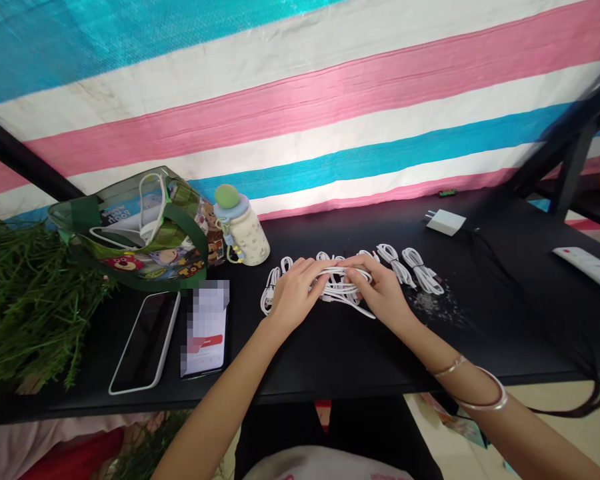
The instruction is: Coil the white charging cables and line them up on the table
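Note:
A loosely coiled white charging cable (pixel 341 288) is held between both hands above the black table. My left hand (pixel 296 288) pinches the coil at its left end, fingers over the top and thumb below. My right hand (pixel 377 288) grips the right end the same way. A short stretch of cable with a connector hangs under the loops. Behind and beside the hands lie several bundled white cables, among them one bundle (pixel 423 271) at the right and another (pixel 269 291) at the left, bound with dark ties. My hands partly cover the middle bundles.
Left on the black table (pixel 300 363) are a white-cased phone (pixel 146 341), a phone with a lit screen (pixel 205 353), a green bag (pixel 145 257) and a bottle (pixel 247 233). Right are a white charger plug (pixel 446 223) and a power strip (pixel 590 270). Green foliage (pixel 25 300) borders the left.

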Tool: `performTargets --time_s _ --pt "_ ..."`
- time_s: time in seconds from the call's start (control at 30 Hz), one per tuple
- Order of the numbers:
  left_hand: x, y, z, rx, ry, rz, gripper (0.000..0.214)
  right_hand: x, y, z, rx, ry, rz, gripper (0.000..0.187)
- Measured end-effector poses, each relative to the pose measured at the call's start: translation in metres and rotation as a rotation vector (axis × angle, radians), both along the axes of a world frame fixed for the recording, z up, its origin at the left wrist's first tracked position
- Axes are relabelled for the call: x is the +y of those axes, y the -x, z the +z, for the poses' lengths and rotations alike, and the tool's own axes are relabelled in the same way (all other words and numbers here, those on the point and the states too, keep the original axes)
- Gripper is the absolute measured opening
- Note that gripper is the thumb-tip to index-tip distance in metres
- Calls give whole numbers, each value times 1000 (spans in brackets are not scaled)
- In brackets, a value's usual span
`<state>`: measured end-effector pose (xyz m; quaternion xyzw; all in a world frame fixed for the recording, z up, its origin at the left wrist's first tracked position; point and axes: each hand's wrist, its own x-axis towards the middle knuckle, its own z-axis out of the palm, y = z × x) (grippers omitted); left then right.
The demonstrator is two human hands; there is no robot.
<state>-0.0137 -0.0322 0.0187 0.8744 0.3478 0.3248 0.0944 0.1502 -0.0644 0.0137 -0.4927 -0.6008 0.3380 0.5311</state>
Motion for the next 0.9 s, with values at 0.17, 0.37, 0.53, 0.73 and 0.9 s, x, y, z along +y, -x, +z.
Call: performTargets --time_s 0.17,0.37,0.53,0.73,0.9 --pt "-2 -2 -1 15 31 15 25 3 0 1 135 62 25 29" --pt "-3 -3 -2 -78 124 -15 25 5 -1 0 279 153 66 38" --pt "-2 -3 -3 -160 228 -58 24 6 -2 -2 321 149 91 44" --pt "-3 -2 -2 -201 282 -79 26 5 -2 3 341 176 160 46" --pt "-3 -1 -4 -149 319 -57 29 5 -2 2 405 221 207 48"
